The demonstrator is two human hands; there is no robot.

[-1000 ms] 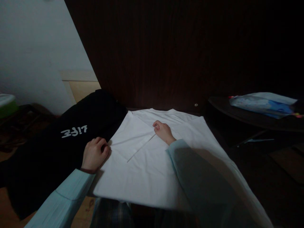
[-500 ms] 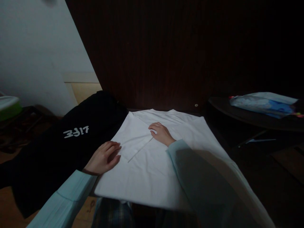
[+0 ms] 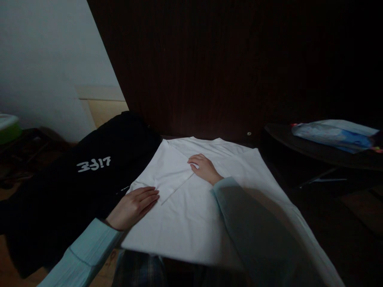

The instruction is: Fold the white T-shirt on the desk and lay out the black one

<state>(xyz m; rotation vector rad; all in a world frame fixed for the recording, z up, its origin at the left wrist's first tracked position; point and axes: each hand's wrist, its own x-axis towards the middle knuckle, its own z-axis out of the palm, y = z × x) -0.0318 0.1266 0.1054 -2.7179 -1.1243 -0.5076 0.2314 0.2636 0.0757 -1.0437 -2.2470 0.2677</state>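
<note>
A white T-shirt (image 3: 185, 223) lies spread in front of me, its left sleeve folded inward so the hem makes a slanting line. My left hand (image 3: 133, 207) rests flat on the shirt's left edge, fingers stretched out side by side. At the upper end of the sleeve hem is my right hand (image 3: 205, 168), its fingers curled and thumb drawn in close, with white cloth at the fingertips. The right forearm crosses over the shirt's right part and hides some of it.
A black garment with white lettering (image 3: 94, 164) lies to the left. A dark wooden panel (image 3: 191, 67) rises behind the shirt. On a dark curved shelf (image 3: 278, 133) at right sits a blue and white plastic package (image 3: 335, 134). A green and white container (image 3: 8, 129) stands far left.
My left hand has flattened and shifted slightly right onto the shirt's edge; its thumb no longer shows apart. My right hand stays at the sleeve hem. The view has tilted slightly.
</note>
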